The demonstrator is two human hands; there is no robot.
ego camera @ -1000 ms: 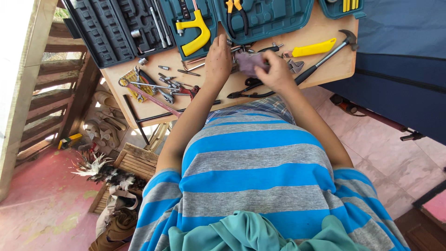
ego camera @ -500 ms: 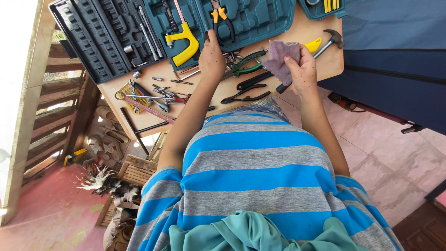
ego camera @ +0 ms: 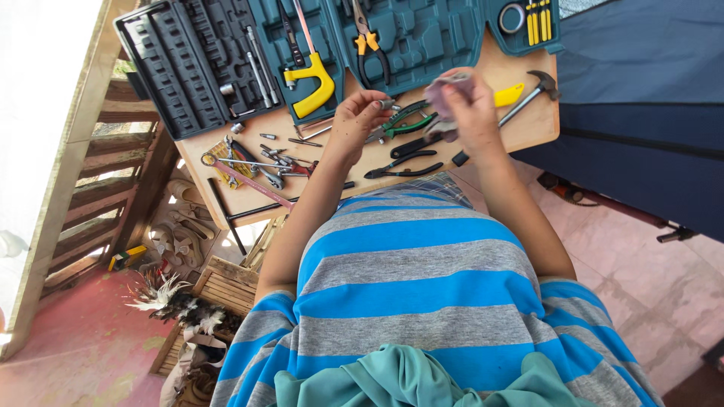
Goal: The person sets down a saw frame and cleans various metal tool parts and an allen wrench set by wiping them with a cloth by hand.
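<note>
My left hand [ego camera: 354, 120] is curled above the wooden table [ego camera: 520, 124] and pinches a small metal tool piece [ego camera: 386, 104] between its fingertips. My right hand [ego camera: 469, 105] grips a purple-grey cloth [ego camera: 439, 92], held up close to that piece. Green-handled pliers [ego camera: 401, 120] and black-handled pliers [ego camera: 403, 167] lie on the table just under both hands.
An open teal tool case [ego camera: 422, 34] at the table's far edge holds a yellow-handled tool [ego camera: 311, 79] and yellow pliers [ego camera: 369, 41]. A hammer [ego camera: 528, 94] lies right, loose wrenches and bits [ego camera: 253, 162] left. Wooden crates [ego camera: 222, 283] and sandals [ego camera: 177, 226] sit on the floor below.
My left hand drew back from the tool case, now holding a small metal piece. My right hand brought the cloth down and in toward it.
</note>
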